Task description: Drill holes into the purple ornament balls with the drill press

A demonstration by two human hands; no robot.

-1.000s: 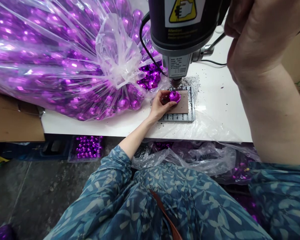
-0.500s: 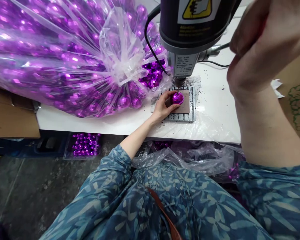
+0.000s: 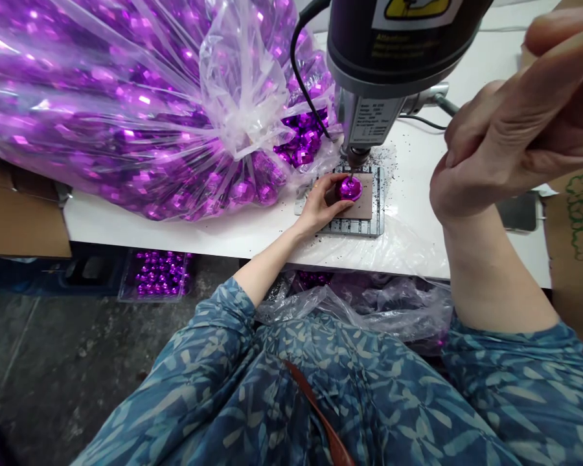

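My left hand (image 3: pixel 319 206) pinches a shiny purple ball (image 3: pixel 350 188) between thumb and fingers. The ball rests on a brown board (image 3: pixel 364 206), which lies on the slotted metal base plate (image 3: pixel 354 226) of a drill press (image 3: pixel 369 123). Its chuck (image 3: pixel 358 157) and thin bit sit right above the ball, with the tip at or very near the ball's top. High on the right, my right hand (image 3: pixel 495 142) is closed around the drill press lever (image 3: pixel 445 105); most of the lever is hidden behind the fingers.
A big clear plastic bag (image 3: pixel 243 110) full of purple balls fills the table's left side. Dark shavings (image 3: pixel 386 157) lie around the base. A phone-like dark object (image 3: pixel 519 212) is at right, beside a cardboard box (image 3: pixel 576 252). Below the table is a clear bin (image 3: pixel 158 277) of purple balls.
My right hand has turned and shifted a little, with its fingers now showing more and the dark object behind the wrist uncovered. My left hand still holds the ball in place. The view has shifted slightly.
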